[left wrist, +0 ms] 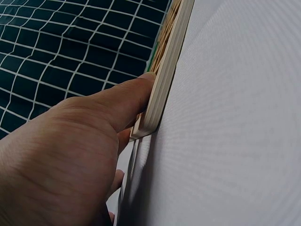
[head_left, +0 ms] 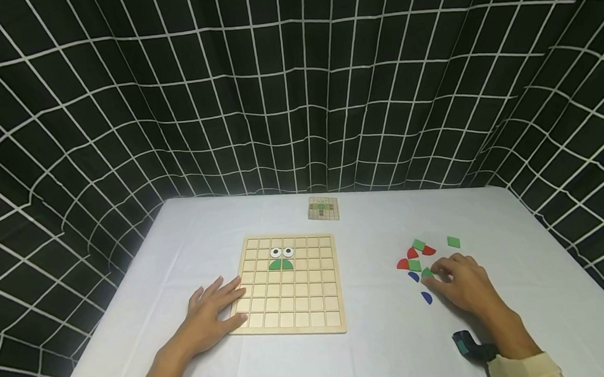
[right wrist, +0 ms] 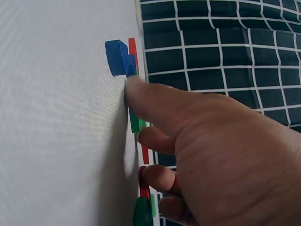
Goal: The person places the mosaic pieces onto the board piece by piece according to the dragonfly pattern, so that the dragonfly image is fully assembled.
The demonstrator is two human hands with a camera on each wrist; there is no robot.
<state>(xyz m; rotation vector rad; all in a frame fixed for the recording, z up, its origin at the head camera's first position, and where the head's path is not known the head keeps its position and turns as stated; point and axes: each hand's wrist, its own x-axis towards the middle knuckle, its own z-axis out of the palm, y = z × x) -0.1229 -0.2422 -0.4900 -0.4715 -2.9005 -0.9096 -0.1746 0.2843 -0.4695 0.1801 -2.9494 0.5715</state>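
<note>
My left hand (head_left: 209, 315) rests with spread fingers on the left edge of a wooden grid board (head_left: 291, 332); its thumb touches the board's edge (left wrist: 164, 80) in the left wrist view. On the board sit two round eye pieces (head_left: 282, 252) above two green quarter-circle pieces (head_left: 281, 265). At the right, my right hand (head_left: 466, 282) pinches a green quarter-circle piece (head_left: 427, 272) between thumb and index finger, down at the tabletop. In the right wrist view the green piece (right wrist: 135, 123) shows between those fingers, partly hidden.
Around the right hand lie red rounded pieces (head_left: 403, 264), green squares (head_left: 415, 266) and blue rounded pieces (head_left: 427, 298). One green square (head_left: 453, 242) lies apart, farther back. A small pattern card (head_left: 323, 208) lies behind the board. Dark grid-patterned curtains (head_left: 295, 95) surround the white table (head_left: 376, 347).
</note>
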